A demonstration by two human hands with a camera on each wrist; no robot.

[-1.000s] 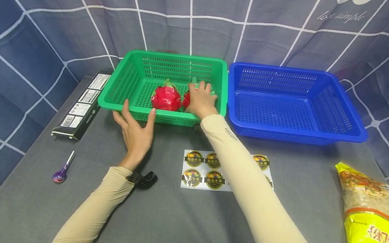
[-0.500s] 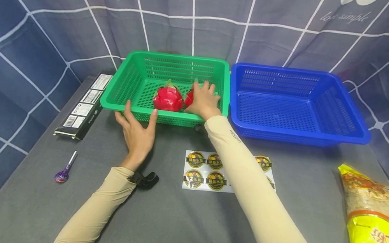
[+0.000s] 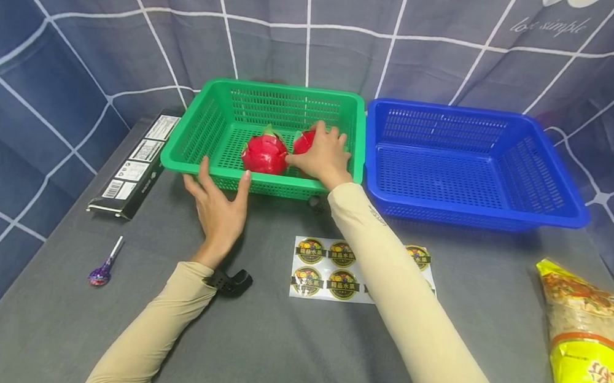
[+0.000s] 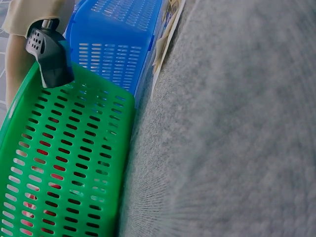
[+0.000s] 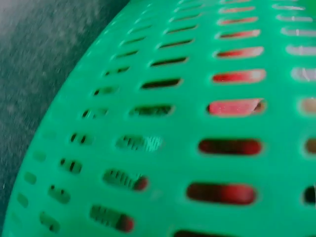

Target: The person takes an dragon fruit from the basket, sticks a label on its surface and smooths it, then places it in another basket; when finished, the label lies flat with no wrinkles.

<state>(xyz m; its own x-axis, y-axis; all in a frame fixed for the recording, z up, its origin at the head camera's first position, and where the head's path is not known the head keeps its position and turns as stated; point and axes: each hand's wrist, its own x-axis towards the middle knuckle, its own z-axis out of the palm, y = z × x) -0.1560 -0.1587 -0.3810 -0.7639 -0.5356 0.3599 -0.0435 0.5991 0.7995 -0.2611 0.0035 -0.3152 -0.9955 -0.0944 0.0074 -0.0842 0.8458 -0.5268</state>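
Inside the green basket [image 3: 264, 178] are two red dragon fruits with green leafy tips. The left dragon fruit [image 3: 265, 154] sits near the front wall. My right hand [image 3: 324, 156] reaches over the front rim and holds the right dragon fruit [image 3: 303, 142], thumb on the near left side; the hand hides much of it. My left hand [image 3: 220, 211] stands at the front of the basket with spread fingers, fingertips right at the rim. The right wrist view shows the slotted green basket wall [image 5: 187, 126] close up, with red showing through its holes.
A blue basket [image 3: 471, 210] adjoins the green one on the right. In front lies a sheet of round stickers [image 3: 327, 269], partly under my right forearm. A black box [image 3: 134, 165] and a lollipop [image 3: 105, 264] lie left; a yellow noodle bag [image 3: 592, 342] lies right.
My right hand has shifted a little on the right dragon fruit, so more of its red skin shows left of the fingers. The left hand stays at the rim.
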